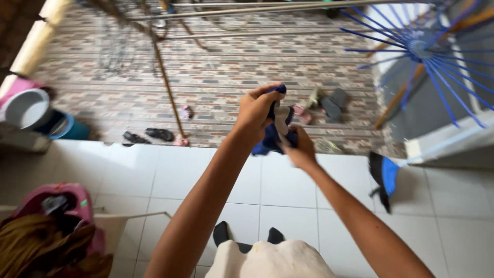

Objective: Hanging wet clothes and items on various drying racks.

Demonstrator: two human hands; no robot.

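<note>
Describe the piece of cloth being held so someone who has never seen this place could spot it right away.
Start at the white tiled floor and follow both bare arms up to where the left hand and right hand meet. Between them is the dark blue cloth, bunched, with a pale strip; nothing else nearby is off the ground.

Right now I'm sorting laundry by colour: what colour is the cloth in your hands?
The cloth is dark blue with a pale strip, held by both hands; seen in the head view.

white tiled floor [288, 190] | pink basket [77, 206] | blue-black cloth [385, 177] | brick paving [231, 77]: sandals [159, 134]
</note>
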